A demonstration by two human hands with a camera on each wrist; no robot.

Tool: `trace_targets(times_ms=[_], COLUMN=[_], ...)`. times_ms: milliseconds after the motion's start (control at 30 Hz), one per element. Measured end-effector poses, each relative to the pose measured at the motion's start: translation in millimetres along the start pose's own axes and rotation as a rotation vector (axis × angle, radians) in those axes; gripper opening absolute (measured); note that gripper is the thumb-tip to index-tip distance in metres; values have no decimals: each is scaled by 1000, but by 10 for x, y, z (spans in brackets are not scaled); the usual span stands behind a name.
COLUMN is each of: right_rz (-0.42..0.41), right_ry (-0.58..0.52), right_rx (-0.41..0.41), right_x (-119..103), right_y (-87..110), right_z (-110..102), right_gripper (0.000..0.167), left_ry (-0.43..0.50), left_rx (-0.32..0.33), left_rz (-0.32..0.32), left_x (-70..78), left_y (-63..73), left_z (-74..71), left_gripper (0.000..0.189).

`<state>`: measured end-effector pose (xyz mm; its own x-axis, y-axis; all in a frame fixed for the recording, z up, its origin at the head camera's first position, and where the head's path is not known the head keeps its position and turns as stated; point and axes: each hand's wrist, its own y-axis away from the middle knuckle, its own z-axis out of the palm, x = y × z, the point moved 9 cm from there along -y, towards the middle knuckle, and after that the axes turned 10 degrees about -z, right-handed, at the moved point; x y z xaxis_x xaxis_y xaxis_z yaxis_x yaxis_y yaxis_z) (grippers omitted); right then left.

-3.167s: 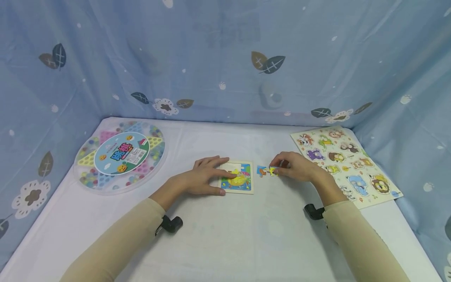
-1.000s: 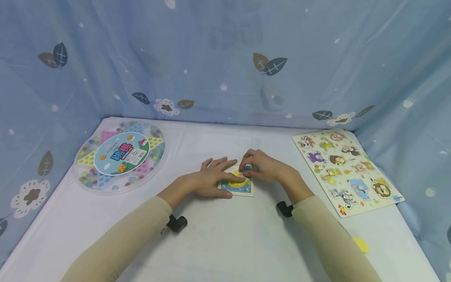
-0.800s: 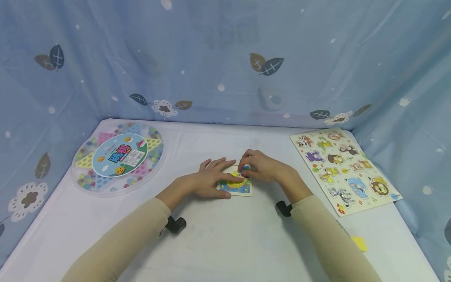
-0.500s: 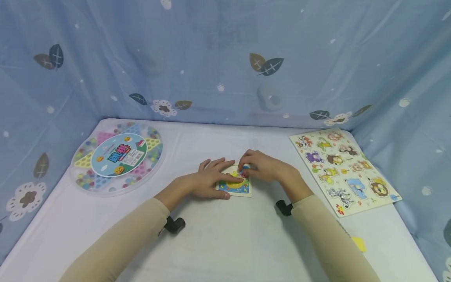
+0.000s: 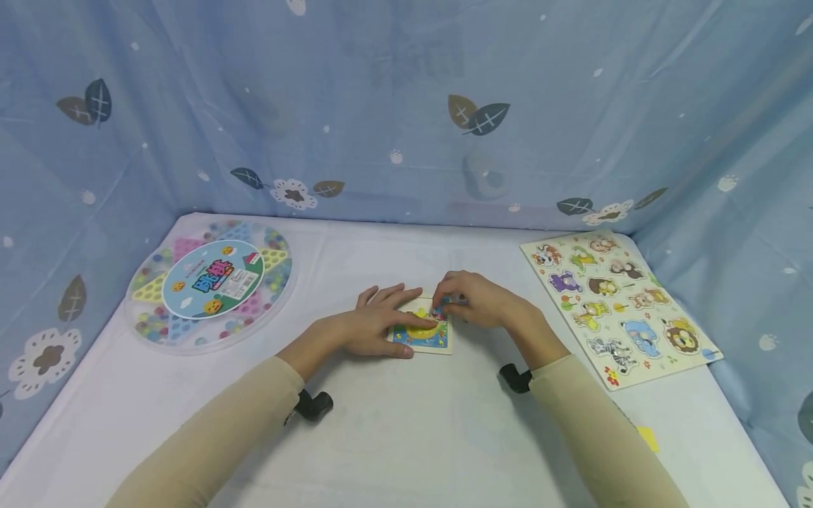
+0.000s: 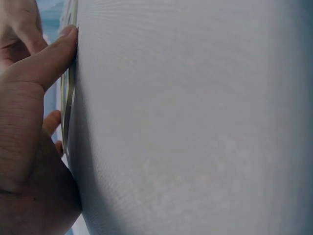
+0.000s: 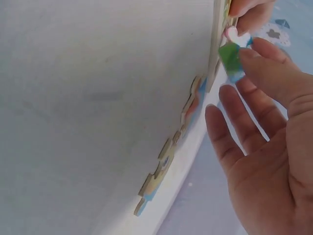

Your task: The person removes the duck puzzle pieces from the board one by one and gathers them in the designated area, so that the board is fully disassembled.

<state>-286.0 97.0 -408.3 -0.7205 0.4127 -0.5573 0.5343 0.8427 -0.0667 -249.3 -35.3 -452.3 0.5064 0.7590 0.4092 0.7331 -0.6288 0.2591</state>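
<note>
My left hand (image 5: 375, 328) rests across a small square jigsaw board (image 5: 422, 349), fingers spread and thumb along its near edge. A yellow figure on a blue background shows on the board between the hands. Over the board's right side my right hand (image 5: 476, 300) pinches a jigsaw piece (image 7: 232, 58) between thumb and index finger. Green, blue, white and pink show on that piece, which is tilted up in the right wrist view. Two loose pieces, one with orange (image 7: 193, 105) and one with yellow (image 7: 159, 171), lie on the table beside the board, hidden by the right hand in the head view.
A large animal puzzle board (image 5: 619, 307) lies at the right. At the left lies a round clear case (image 5: 212, 286) with coloured marbles and a star pattern. A yellow object (image 5: 649, 437) peeks out past the right sleeve. Blue curtains (image 5: 381, 106) border the white table.
The right hand has moved left from the loose pieces to the board. Over the last half second it has shifted slightly right, showing more of its piece. The left hand stays on the board.
</note>
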Motion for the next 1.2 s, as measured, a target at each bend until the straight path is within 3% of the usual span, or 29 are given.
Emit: trace_targets(times_ms=[300,533,967,1200], right_rz=[29,110,79,107], right_ry=[-62,-136,-283,-220], right_rx=[46,64,101,127], right_x=[49,96,65,96], right_y=[58,132,279,402], right_z=[-27,-80,-194,-275], right_gripper=[24,31,29,25], left_ry=[3,-9,9,3], left_rx=[-3,-13,-23,-18], left_rz=[2,-16,-39,-29], left_x=[27,19,-5,1], left_y=[-10,-20,-19,-15], left_z=[-5,0,13,14], left_gripper=[60,60,62,61])
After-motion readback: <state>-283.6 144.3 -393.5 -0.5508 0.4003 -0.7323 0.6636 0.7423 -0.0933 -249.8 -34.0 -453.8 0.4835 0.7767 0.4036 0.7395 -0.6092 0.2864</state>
